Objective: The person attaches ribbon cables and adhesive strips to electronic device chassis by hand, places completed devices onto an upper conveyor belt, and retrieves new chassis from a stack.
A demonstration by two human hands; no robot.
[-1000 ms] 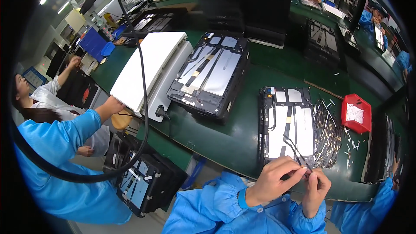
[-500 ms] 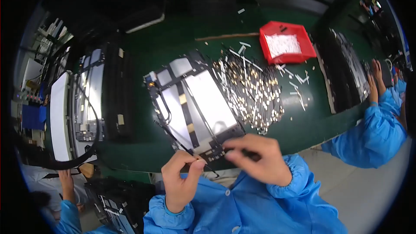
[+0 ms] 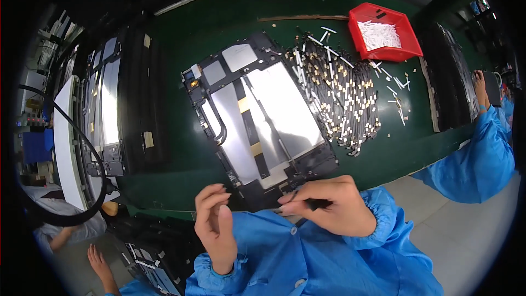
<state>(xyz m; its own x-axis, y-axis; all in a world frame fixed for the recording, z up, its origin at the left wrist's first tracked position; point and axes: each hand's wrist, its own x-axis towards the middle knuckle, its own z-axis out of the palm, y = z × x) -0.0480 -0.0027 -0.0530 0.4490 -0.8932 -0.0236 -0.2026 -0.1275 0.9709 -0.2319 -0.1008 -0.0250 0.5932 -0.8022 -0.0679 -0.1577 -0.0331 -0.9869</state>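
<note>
The left grip [image 3: 216, 227] has released its thin black strip and hovers, fingers parted, beside the silver-and-black panel [image 3: 290, 109] on the desk [image 3: 400, 142]; the right grip [image 3: 334, 205] bends over the panel's near edge, fingertips together, though I cannot tell on what.

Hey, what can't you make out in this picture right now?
All in the head view:
- Dark item in the right hand: mostly hidden by its fingers.
- White strips in the red bin: too small and overlapped to count.
- Co-worker at right: partly cut off by the rim.
</note>
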